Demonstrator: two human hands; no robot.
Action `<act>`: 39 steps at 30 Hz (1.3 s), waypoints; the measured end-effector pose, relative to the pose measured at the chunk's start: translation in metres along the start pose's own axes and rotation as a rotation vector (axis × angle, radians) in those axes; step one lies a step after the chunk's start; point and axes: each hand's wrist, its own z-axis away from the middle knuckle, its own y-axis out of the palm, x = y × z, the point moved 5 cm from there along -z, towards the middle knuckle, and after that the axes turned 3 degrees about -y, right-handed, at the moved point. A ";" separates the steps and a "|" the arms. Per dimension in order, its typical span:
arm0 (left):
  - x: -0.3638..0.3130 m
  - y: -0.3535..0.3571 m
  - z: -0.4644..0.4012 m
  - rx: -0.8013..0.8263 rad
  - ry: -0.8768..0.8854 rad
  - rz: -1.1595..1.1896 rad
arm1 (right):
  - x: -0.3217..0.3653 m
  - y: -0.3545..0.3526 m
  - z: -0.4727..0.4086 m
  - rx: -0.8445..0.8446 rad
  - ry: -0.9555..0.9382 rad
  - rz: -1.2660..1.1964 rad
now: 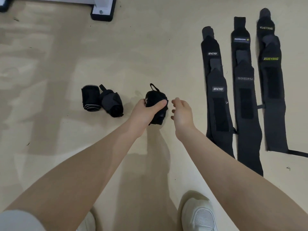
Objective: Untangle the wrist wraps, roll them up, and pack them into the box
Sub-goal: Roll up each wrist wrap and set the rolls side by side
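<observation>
Holding a rolled wrist wrap (155, 105) in my left hand (143, 112), I have the fingers closed round the bundle, thumb across its top, just above the floor (150, 47). My right hand (181, 112) hovers just beside it, fingers loosely curled and holding nothing.

My worry is the roll springing loose. If the hook-and-loop end is not pressed down, the stretchy fabric could unwind as soon as my left hand lets go. The thin thumb loop (154, 87) sticking out of the top could also snag on something.

Two finished rolls (102, 101) lie touching each other to the left, squat and cylindrical, one with pale stripes at its edge. To the right, well apart, three rows of flat wraps (243, 90) lie laid out lengthwise and overlapping, matte black woven elastic with darker fuzzy fastening patches and printed labels. Picking one carelessly might drag a neighbour along, since those patches grip fabric. I see no box from this view, so packing looks some way off.
</observation>
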 end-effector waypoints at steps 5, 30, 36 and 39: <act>0.004 0.001 -0.024 -0.086 -0.035 0.027 | -0.004 0.029 -0.012 0.404 0.020 -0.074; 0.037 -0.025 -0.023 -0.291 0.252 -0.711 | -0.026 0.002 -0.055 0.039 -0.436 0.416; 0.032 0.036 -0.012 -0.126 0.378 -0.755 | -0.037 -0.111 -0.059 -0.323 -0.381 0.833; 0.035 0.072 -0.005 0.032 0.408 -0.791 | -0.049 -0.154 -0.059 -0.353 -0.181 0.732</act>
